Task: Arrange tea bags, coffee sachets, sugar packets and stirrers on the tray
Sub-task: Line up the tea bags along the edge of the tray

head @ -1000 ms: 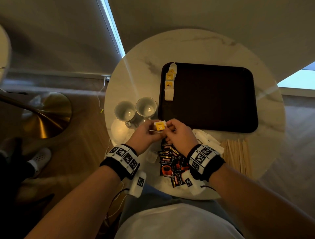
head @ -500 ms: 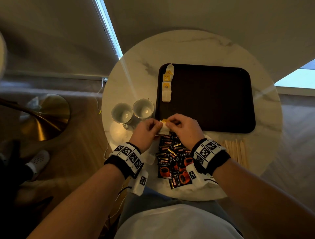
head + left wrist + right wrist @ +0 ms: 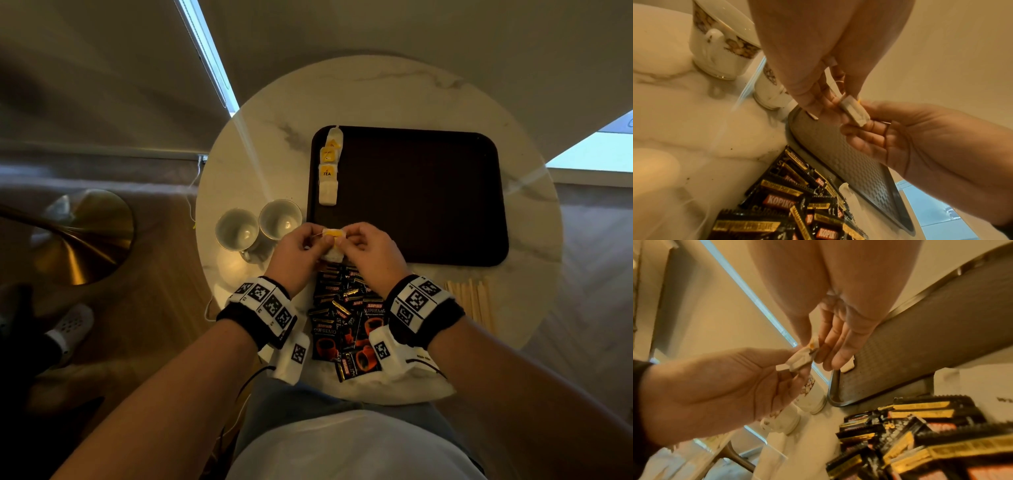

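A white tea bag [image 3: 332, 253] with a yellow tag is pinched between both hands just above the near left corner of the dark brown tray [image 3: 418, 198]. My left hand [image 3: 320, 240] holds it from the left and my right hand [image 3: 346, 240] from the right. The left wrist view shows the tea bag [image 3: 854, 112] between the fingertips, and so does the right wrist view of the tea bag [image 3: 800, 360]. Three tea bags [image 3: 329, 171] lie in a row along the tray's left edge. Black coffee sachets [image 3: 342, 318] are piled between my wrists. Wooden stirrers [image 3: 472, 301] lie to the right.
Two white cups [image 3: 236, 230] [image 3: 280, 219] stand left of the tray, close to my left hand. The round marble table [image 3: 376, 96] is small and its edge runs near the stirrers. A brass lamp base [image 3: 82, 236] stands on the floor to the left.
Both hands have carried the tea bag a little forward, from the table in front of the tray to over its near left corner. The grip has stayed the same.
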### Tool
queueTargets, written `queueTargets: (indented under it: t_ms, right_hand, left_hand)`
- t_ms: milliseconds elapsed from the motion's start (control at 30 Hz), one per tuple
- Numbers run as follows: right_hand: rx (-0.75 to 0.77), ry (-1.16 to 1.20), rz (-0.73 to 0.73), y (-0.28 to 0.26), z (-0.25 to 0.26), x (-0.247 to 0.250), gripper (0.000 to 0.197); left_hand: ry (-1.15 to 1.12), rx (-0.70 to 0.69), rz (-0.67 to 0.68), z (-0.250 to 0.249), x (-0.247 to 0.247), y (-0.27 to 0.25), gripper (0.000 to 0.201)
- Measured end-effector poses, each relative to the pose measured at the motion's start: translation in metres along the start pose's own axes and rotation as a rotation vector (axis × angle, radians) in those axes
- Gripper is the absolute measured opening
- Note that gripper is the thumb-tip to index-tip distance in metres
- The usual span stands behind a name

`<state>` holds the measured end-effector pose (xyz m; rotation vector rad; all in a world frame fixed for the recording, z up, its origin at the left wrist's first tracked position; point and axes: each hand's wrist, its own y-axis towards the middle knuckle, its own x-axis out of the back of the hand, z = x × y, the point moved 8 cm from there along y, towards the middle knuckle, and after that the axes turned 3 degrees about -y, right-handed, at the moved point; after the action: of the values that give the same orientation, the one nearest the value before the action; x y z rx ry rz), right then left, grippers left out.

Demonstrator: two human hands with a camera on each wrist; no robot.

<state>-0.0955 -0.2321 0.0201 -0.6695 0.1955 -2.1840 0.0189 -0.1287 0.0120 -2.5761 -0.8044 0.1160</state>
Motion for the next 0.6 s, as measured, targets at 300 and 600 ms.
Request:
queueTargets:
  t_ms: [300, 600]
  right_hand:
    - [-0.140, 0.028, -0.098, 0.059, -0.011, 0.007, 0.006]
    - [-0.213, -0.221, -0.109, 0.130, -0.034, -0.017, 0.011]
  left_hand:
    - [0.223, 0.120, 0.000, 0.039, 0.013, -0.014, 0.008]
    - [0.781, 0.166, 0.057, 0.088, 0.042, -0.035, 0.024]
